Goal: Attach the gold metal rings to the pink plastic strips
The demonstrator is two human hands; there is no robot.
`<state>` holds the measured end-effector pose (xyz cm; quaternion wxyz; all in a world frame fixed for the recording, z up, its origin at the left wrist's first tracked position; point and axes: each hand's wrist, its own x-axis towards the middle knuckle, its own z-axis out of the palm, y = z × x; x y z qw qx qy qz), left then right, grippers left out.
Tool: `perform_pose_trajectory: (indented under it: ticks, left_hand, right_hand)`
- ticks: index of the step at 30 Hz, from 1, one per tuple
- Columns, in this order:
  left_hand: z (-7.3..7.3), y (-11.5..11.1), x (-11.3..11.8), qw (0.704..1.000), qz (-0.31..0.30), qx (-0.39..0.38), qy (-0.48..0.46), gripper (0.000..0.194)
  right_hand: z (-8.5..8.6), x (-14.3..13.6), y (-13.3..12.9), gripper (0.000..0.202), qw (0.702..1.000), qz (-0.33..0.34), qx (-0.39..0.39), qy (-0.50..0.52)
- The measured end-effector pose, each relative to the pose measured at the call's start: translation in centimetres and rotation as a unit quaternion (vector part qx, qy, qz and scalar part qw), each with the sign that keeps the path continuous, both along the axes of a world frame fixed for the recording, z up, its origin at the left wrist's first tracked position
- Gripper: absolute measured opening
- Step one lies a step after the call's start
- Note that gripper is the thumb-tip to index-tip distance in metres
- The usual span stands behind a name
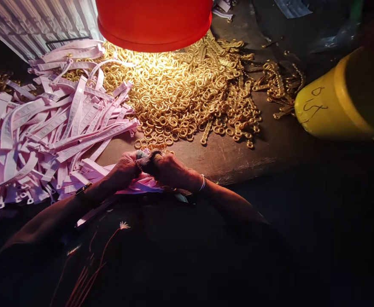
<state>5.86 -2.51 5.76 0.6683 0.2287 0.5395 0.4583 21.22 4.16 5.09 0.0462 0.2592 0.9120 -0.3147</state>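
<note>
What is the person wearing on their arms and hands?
Both arms are bare, with no sleeves showing. The left wrist has a dark watch with a gold-edged face. The right wrist has a thin pale bangle. The left hand and right hand wear no gloves, but some fingertips are wrapped in greyish cloth covers.

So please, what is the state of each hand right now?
Left hand: closed, fingers curled against the right hand; what it grips cannot be told.
Right hand: closed, pressed to the left above the pink strips; contents hidden.
</note>
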Motion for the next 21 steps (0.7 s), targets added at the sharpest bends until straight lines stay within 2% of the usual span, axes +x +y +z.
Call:
perform_pose_trajectory:
  ticks: [5, 14, 16, 21]
  left_hand:
    - [-0.1, 0.4, -0.3, 0.999, 0.004, 0.023, 0.039, 0.038]
    - [0.5, 0.5, -0.4, 0.993, 0.0, 0.091, 0.073, 0.043]
    - [0.5, 0.5, -0.3, 0.992, -0.008, 0.1, 0.075, 0.045]
    - [1.0, 0.7, 0.2, 0.992, -0.03, 0.109, 0.051, 0.048]
  right_hand:
    - [-0.1, -0.4, 0.2, 0.022, 1.0, 0.001, 0.024, -0.012]
    - [-0.4, 0.1, -0.3, 0.029, 0.985, -0.169, 0.04, 0.018]
    - [-0.6, 0.0, -0.6, 0.025, 0.985, -0.163, 0.033, 0.04]
    - [-0.8, -0.2, -0.6, 0.017, 0.994, -0.098, 0.016, 0.038]
